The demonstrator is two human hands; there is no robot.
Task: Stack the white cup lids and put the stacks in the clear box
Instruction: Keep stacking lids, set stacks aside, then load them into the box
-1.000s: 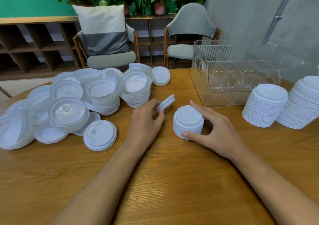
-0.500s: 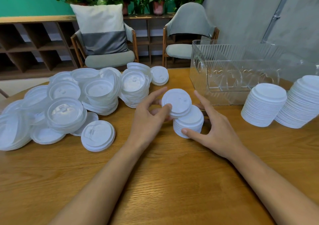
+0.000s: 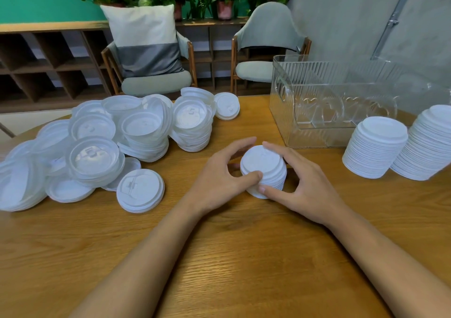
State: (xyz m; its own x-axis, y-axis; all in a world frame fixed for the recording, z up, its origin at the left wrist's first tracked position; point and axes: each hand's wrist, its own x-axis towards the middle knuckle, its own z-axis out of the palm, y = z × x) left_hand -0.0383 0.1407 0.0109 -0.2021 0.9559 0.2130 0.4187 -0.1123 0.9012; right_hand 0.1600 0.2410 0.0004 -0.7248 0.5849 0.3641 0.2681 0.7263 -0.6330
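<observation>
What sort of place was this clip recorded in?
Probably a café or office lounge rather than a home: cushioned armchairs drawn up to a wooden table, cubby shelving topped with potted plants, and bulk piles of cup lids.

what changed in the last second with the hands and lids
The left hand carried a few lids from beside the small stack onto its top and now grips it together with the right hand, which stayed on the stack throughout. The loose pile, the two tall stacks and the clear box have not moved.
</observation>
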